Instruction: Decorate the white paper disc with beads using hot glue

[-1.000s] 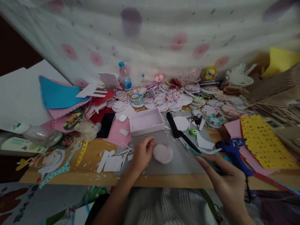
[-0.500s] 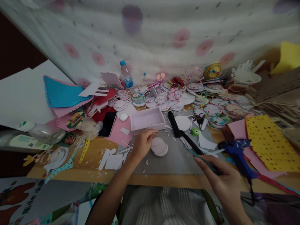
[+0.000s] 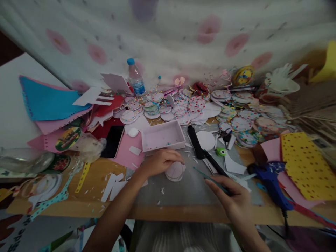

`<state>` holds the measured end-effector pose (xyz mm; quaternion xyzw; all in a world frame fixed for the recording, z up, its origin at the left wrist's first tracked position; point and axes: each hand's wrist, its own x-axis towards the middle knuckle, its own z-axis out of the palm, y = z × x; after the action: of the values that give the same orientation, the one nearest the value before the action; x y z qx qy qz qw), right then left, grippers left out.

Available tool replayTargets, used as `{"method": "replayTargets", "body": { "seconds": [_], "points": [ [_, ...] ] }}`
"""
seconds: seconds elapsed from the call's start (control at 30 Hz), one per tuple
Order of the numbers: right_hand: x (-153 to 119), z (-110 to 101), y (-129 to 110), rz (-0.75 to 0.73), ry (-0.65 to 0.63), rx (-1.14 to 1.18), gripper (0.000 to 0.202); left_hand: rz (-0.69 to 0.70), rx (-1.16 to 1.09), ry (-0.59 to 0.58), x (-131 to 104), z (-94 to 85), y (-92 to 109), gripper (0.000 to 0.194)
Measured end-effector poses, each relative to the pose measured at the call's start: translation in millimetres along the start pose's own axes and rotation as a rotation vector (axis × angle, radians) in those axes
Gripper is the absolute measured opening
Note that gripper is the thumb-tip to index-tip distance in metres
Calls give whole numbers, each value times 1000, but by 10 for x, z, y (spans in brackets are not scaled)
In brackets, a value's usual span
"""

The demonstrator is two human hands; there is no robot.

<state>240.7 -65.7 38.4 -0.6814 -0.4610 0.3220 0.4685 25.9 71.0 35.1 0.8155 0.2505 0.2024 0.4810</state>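
Fingers of the left hand (image 3: 157, 162) curl over the pale foam discs (image 3: 174, 171) on the grey mat (image 3: 194, 190); right hand (image 3: 231, 199) grips a thin teal tool (image 3: 210, 178) nearby. Best pinch one disc's edge only, tool kept apart

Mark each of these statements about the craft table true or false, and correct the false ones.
1. The left hand rests on a small stack of pale round cutouts. True.
2. The right hand is empty. False: it holds a thin dark tool, tip pointing toward the cutouts.
3. The water bottle has a red cap. False: the cap is blue.
4. The blue glue gun lies on the table to the right of the right hand. True.
5. The shallow pink tray sits behind the left hand. True.
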Motion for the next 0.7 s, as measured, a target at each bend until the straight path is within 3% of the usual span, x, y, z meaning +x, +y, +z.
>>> {"method": "replayTargets", "body": {
  "seconds": [0.1, 0.2, 0.3, 0.37, 0.47, 0.5, 0.57, 0.7],
  "points": [
    [20, 16, 0, 5, -50, 24, 21, -23, -72, -141, 110, -59, -3, 40],
    [37, 34, -3, 33, -82, 52, 21, 15, -105, -178, 179, -120, -3, 44],
    [37, 63, -24, 37, -69, 60, 23, 37, -44, -16, 111, -144, 114, 47],
    [14, 85, -47, 1, -14, 43, 21, -23, 22, 247, -39, -97, 292, 44],
    [-49, 107, -86, -146, 143, -34, 11, -246, -53, 708, -356, 130, 620, 26],
    [-70, 109, -98, -232, 189, -78, 6, -337, -148, 768, -455, 246, 714, 25],
    [-97, 111, -122, -455, 197, -185, 14, -445, -308, 712, -595, 507, 851, 26],
    [-103, 166, -170, -879, -37, -318, 41, -558, -412, 659, -589, 931, 952, 35]
  ]
}}
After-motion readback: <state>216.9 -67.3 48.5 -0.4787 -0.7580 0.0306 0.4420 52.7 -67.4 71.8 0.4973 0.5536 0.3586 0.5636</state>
